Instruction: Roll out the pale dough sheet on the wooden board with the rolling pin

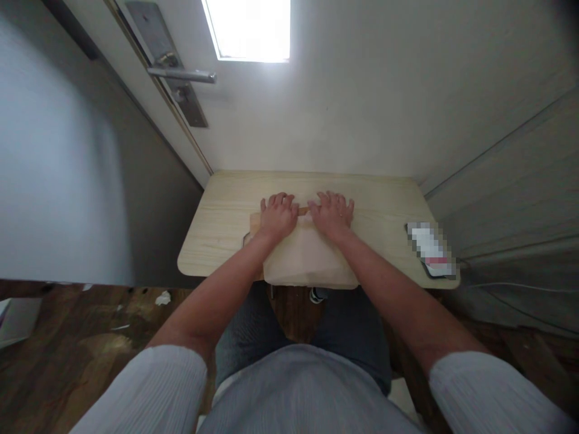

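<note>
Door: a pale door [362,108] is located beyond the far edge of the surface; a bright pane [253,30] is set in it.
Surface: a light wood-grained surface [389,211] with rounded near corners is placed across the person's lap, its long axis running left to right.
Pale sheet: a pale, flat sheet [312,259] is laid near the middle of the surface. Its rounded near corners are directed toward the person, and its near edge is projected slightly past the surface's front edge. Its far end is partly covered by the hands; which axis is longer cannot be told.
Tan piece: a tan flat piece [255,222] is exposed along the sheet's left side.
Hands: the left hand [277,216] and right hand [332,216] are placed palm down at the sheet's far end. The fingers are curved, slightly apart and directed toward the door; whether anything is clamped by them cannot be told.
Phone: a phone [427,248] is laid at the right end, set obliquely, its screen pixelated.
Brown strip: a narrow strip [303,211] is seen between the thumbs, its visible length running left to right.
Metal loop: a thin loop [243,240] is seen beside the tan piece.
</note>
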Tool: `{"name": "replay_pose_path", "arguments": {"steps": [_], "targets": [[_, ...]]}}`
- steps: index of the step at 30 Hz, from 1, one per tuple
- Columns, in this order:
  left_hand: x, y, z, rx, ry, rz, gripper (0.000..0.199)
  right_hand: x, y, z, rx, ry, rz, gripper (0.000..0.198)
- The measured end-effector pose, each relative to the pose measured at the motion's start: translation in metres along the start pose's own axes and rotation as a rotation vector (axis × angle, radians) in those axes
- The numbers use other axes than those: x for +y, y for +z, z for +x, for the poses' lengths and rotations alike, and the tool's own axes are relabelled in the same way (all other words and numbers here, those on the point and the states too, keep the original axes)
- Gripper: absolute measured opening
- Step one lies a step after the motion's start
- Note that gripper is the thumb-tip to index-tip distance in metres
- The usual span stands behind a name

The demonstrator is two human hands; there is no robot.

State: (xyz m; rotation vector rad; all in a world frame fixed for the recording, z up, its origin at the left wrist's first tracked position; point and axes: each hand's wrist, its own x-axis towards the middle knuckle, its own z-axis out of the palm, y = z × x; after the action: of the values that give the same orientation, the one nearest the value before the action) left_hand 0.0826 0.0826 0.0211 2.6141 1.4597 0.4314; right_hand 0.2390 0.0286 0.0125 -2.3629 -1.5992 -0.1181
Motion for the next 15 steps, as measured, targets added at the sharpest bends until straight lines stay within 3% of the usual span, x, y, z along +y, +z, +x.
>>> {"name": "replay_pose_path", "arguments": {"steps": [11, 15], "targets": [[0.01, -0.017, -0.071, -0.039, 0.135, -0.043, 0.048, 0.02, -0.016, -0.08, 0.014, -0.111, -0.008, 0.054], [0.004, -0.021, -0.082, -0.089, 0.178, -0.087, 0.039, 0.037, -0.022, -0.093, 0.019, -0.171, 0.044, 0.044]]}}
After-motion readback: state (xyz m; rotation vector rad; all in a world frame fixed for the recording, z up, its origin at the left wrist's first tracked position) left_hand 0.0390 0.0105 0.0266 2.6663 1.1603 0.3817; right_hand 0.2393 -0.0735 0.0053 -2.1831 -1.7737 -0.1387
